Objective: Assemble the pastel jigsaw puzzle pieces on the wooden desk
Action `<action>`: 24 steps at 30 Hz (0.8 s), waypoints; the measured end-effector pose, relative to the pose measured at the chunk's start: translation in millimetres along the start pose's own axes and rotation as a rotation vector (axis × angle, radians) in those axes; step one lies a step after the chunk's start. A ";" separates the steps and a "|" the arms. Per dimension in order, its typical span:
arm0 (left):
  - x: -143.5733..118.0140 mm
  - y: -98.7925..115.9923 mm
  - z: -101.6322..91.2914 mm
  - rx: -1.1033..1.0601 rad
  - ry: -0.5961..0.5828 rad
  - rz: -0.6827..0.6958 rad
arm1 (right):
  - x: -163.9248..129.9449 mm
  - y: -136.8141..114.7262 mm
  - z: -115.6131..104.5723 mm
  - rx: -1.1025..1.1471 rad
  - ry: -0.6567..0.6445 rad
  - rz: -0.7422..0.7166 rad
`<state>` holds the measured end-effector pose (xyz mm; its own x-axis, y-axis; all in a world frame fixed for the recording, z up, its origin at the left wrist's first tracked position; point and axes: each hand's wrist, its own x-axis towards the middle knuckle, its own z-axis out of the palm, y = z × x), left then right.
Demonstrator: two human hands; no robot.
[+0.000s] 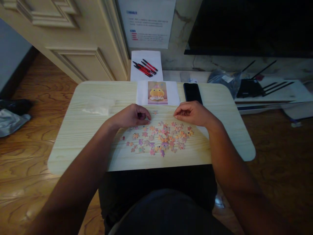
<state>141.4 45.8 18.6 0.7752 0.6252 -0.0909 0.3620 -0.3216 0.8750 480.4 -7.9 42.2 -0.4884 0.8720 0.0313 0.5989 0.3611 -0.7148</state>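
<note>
My left hand (137, 116) hovers at the upper left of a scattered heap of small jigsaw puzzle pieces (166, 138). Its fingers are curled, with a small gap between thumb and forefinger and nothing visible in it. One single puzzle piece (155, 112) lies apart from the heap, just right of those fingertips. Above the heap's right side is my right hand (193, 113), thumb and fingers drawn together in a pinch. Whatever it may hold is hidden or too small to see. The pieces are pink, orange, yellow and purple.
A sheet with a printed picture of a yellow character (157, 93) lies at the table's (66, 130) back edge. Beside it is a dark phone (192, 92). A clear plastic bag (99, 107) rests at left. Several red-and-black pens (146, 68) lie on paper behind.
</note>
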 end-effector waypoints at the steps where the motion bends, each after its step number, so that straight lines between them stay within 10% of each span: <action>1: 0.1 0.2 -0.3 0.003 -0.008 0.000 | -0.1 -2.1 -0.3 0.010 -0.006 -0.014; 11: 0.3 0.9 0.9 -0.018 -0.021 -0.029 | -6.3 -9.5 -3.1 0.196 -0.268 0.262; 24: 1.8 0.5 1.5 -0.042 -0.011 -0.070 | -27.0 -3.7 -28.8 0.098 -0.271 0.393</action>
<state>143.8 45.7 18.1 0.7545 0.6373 -0.1570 0.3935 -0.2477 0.8853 509.7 -23.3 64.2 -0.3928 0.8140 -0.4278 0.7149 -0.0223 -0.6989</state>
